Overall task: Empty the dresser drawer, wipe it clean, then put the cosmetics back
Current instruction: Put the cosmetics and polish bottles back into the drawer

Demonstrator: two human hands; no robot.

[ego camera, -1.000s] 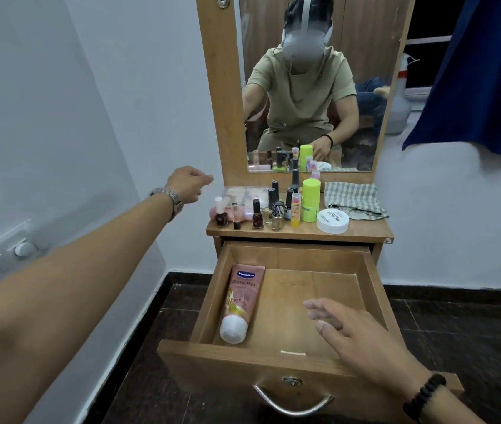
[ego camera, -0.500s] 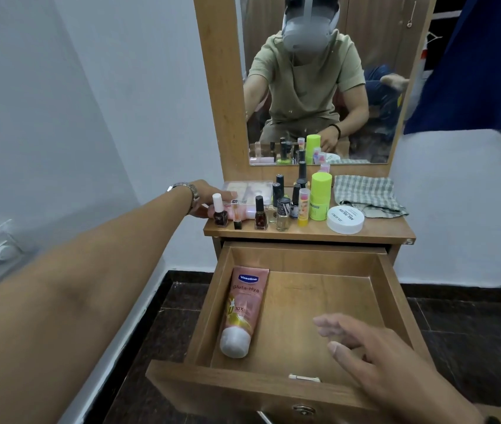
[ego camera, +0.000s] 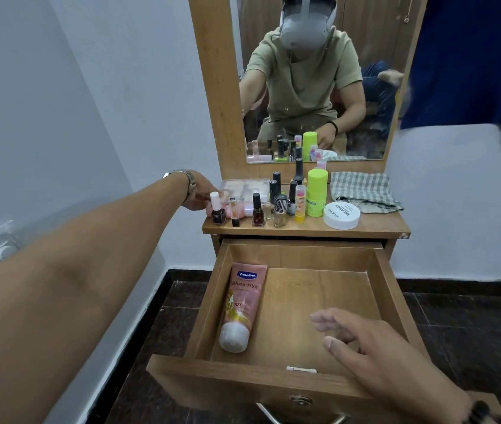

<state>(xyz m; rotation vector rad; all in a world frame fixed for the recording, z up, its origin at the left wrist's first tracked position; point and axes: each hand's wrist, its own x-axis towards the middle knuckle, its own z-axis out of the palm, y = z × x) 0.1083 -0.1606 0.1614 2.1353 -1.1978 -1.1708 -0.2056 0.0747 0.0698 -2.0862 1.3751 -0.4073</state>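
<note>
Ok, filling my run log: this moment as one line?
phase: restocking | left hand: at pink item, dresser top | right hand: open over wooden drawer | pink Vaseline tube: in drawer

Both arms out, left reaching far, right hovering low.
Left arm was stretched forward and up across the frame, wristwatch (ego camera: 182,175) on the wrist, left hand (ego camera: 198,192) at the far end with fingers partly hidden; grip could not be told. Right hand (ego camera: 374,347) was extended palm-down, fingers relaxed and slightly spread, thumb out to the side, holding nothing. A dark bead bracelet (ego camera: 480,413) sat on the right wrist at the frame's lower edge.
</note>
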